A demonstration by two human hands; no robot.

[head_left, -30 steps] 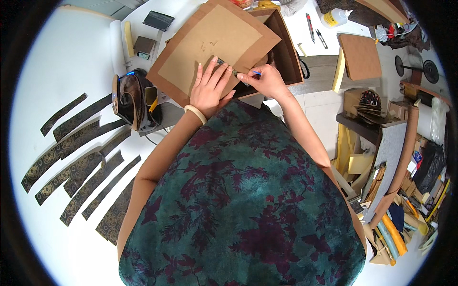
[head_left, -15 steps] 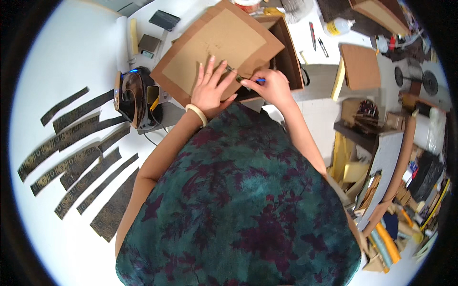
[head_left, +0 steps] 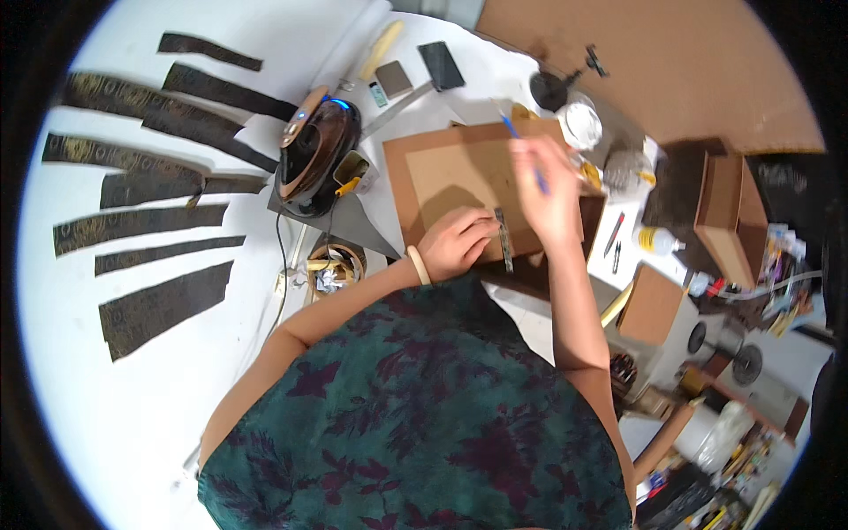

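Observation:
My right hand (head_left: 548, 190) is raised over the right side of a tan board with a brown border (head_left: 402, 168), closed around a slim blue-handled brush (head_left: 511, 125). The brush points away from me, its pale tip past the board's far edge. My left hand (head_left: 458, 243) rests on the near part of the board. Its fingers are bent together, with the fingertips on one end of a narrow dark patterned strip (head_left: 505, 247). This strip runs toward the board's near edge. Beneath the board, part of a brown box (head_left: 594, 216) shows at the right.
An iron (head_left: 314, 159) stands left of the board, beside several dark patterned strips (head_left: 168, 252). Beyond lie a phone (head_left: 440, 66) and a white tub (head_left: 580, 126). At the right are a red cutter (head_left: 615, 231), a white bottle (head_left: 658, 239) and a brown open box (head_left: 731, 208).
My view has turned, shifting the scene. My right hand has lifted the brush away from the board's near edge. My left hand has gone from spread flat to fingers bent at the strip.

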